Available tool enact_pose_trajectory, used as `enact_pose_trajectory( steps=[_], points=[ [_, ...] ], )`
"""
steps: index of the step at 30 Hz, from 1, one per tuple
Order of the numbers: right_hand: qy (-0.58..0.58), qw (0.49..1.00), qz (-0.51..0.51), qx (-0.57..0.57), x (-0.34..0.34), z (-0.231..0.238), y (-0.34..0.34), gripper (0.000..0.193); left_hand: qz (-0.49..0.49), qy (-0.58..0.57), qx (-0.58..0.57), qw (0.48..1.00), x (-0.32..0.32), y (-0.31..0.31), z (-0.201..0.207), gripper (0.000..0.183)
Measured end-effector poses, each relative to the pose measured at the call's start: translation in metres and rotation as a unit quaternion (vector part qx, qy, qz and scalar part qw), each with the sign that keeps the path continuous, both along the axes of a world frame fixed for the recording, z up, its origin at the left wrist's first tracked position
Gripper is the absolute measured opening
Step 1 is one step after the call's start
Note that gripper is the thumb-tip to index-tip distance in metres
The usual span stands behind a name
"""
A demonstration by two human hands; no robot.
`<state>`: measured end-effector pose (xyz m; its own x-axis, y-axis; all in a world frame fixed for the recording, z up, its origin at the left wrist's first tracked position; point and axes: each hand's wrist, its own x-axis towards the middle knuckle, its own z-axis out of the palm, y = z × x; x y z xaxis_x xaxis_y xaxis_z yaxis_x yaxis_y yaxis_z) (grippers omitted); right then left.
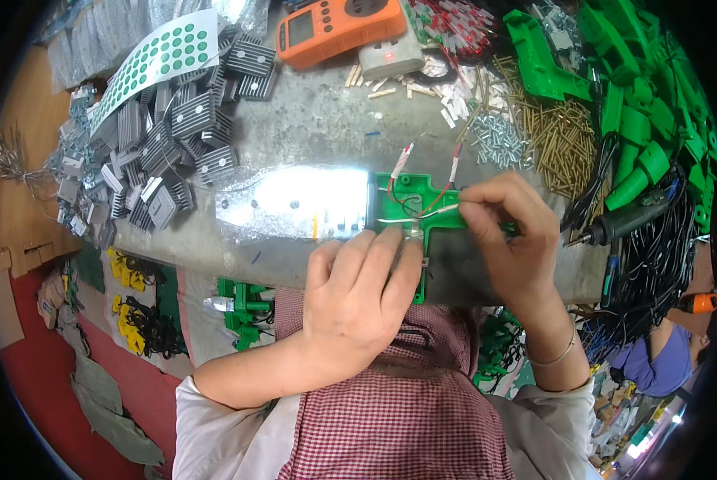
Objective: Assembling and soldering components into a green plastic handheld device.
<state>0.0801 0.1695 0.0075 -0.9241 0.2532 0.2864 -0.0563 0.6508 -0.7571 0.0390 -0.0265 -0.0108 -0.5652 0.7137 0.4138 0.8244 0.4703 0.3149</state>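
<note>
A green plastic housing half [437, 192] lies on the bench with red, black and white wires across its cavity. Joined to its left is a long part in clear plastic wrap [266, 204], washed out by glare. My left hand [354, 300] bends its fingers over the housing's near side, by a small pale fitting, and holds it; the thumb is hidden. At the right arm of the housing, my right hand [522, 232] pinches the end of a white-sleeved wire [442, 210] between thumb and forefinger. Two other sleeved wire ends [402, 160] stick up beyond the far edge.
Ribbed grey metal blocks [192, 116] and a sheet of green round stickers [162, 64] crowd the left. An orange multimeter [338, 32] lies far. Silver screws [498, 142], brass-coloured screws [562, 144], green housings [630, 120] and a power screwdriver [626, 224] fill the right.
</note>
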Motion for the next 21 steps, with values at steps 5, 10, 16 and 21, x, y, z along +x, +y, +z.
enact_pose_trajectory(
  steps=[5,10,16,21],
  points=[
    [-0.002,0.999,-0.013,0.038,-0.001,0.0,0.0,0.009,-0.071,-0.028,0.126,0.989,-0.002,-0.006,-0.018,0.042],
    [-0.012,0.972,0.183,0.147,-0.007,0.0,0.014,0.01,-0.098,0.032,0.15,0.983,0.0,-0.01,-0.026,0.03],
    [-0.038,0.959,0.239,0.149,-0.014,-0.001,0.007,0.01,-0.061,0.005,0.13,0.99,-0.005,-0.009,-0.018,0.048],
    [-0.008,0.974,0.18,0.137,-0.001,-0.012,0.004,0.016,-0.052,-0.036,0.12,0.991,-0.004,-0.006,-0.021,0.046]
  ],
)
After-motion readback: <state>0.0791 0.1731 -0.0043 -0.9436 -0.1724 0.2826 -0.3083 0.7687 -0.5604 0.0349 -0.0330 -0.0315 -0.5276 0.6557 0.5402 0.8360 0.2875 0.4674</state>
